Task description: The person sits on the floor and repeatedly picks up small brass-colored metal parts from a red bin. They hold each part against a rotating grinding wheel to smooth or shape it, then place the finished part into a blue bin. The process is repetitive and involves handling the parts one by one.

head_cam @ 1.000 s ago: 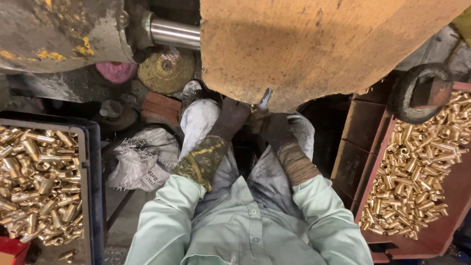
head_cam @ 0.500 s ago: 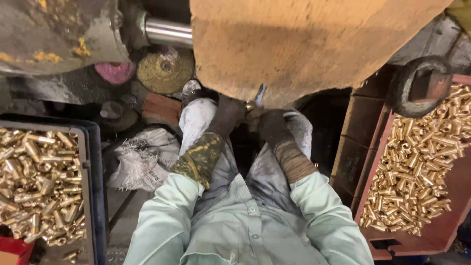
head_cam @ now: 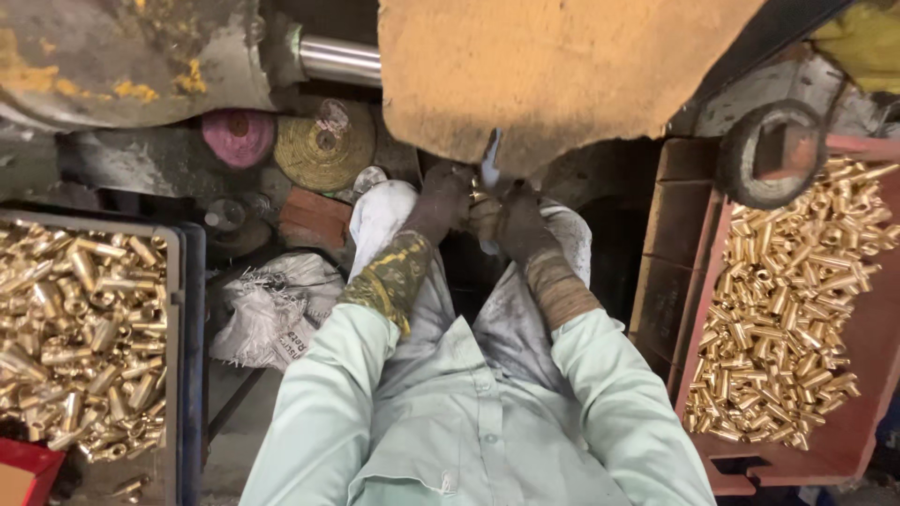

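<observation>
Both of my hands wear dark, dirty gloves and meet just below a large tan buffing wheel (head_cam: 553, 66). My left hand (head_cam: 439, 199) and my right hand (head_cam: 517, 217) together grip a small brass fitting (head_cam: 479, 195), held up against the wheel's lower edge. The part is mostly hidden by my fingers. A camouflage cuff covers my left wrist and a brown ribbed cuff my right. My sleeves are pale green.
A dark crate (head_cam: 184, 309) at left is filled with several brass fittings. A red tray (head_cam: 848, 422) at right holds several more. A steel shaft (head_cam: 339, 58), a pink wheel (head_cam: 239, 131), a yellow wheel (head_cam: 323, 150), a white sack (head_cam: 272, 305) and a black wheel (head_cam: 773, 155) surround me.
My hands stay together at the wheel's lower edge. The view has shifted slightly, and the hands sit a little lower in it.
</observation>
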